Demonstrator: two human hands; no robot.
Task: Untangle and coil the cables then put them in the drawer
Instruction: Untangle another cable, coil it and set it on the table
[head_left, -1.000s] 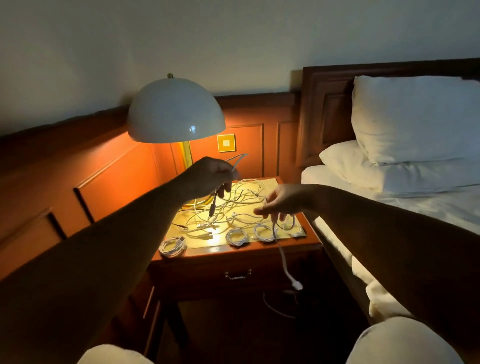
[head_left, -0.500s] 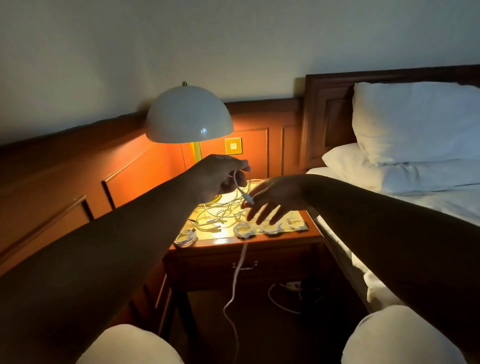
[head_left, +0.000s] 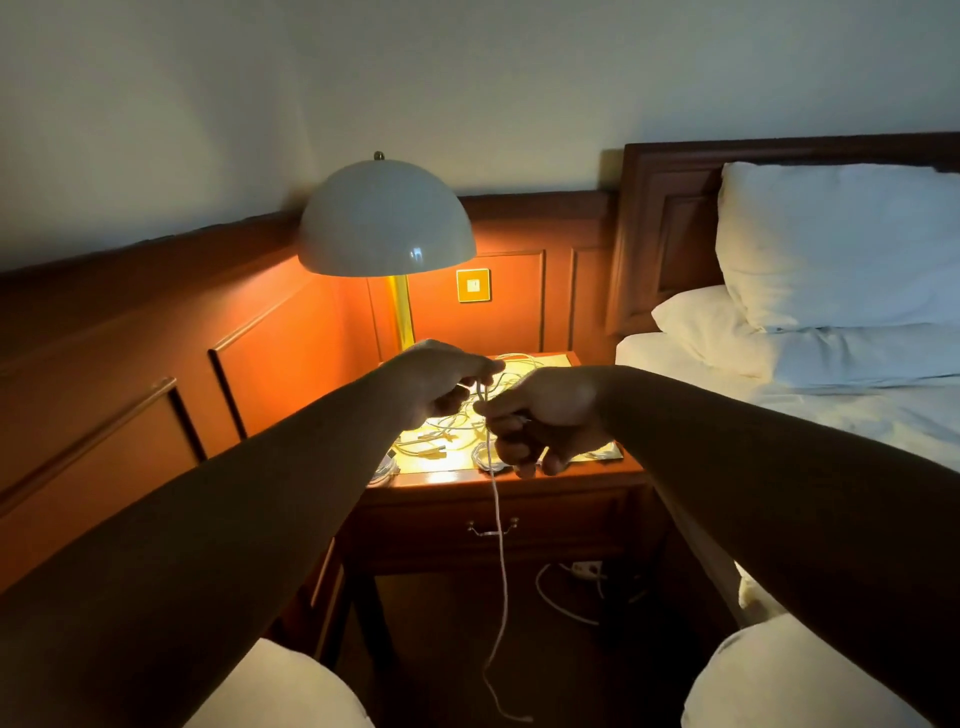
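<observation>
A long white cable hangs from between my hands, down past the nightstand front to the floor. My left hand pinches its upper end above the nightstand. My right hand grips the same cable just below, fingers curled round it. A tangle of white cables lies on the lit nightstand top behind my hands, with a coiled cable at the front left edge. The drawer below is closed, with a metal handle.
A domed table lamp stands at the back of the nightstand, lit. The bed with white pillows is to the right. A power strip with a white cord lies on the floor under the nightstand. My knees are at the bottom.
My hands came together over the nightstand. My right hand, open half a second ago, now grips the white cable under my left hand, and the cable hangs lower toward the floor.
</observation>
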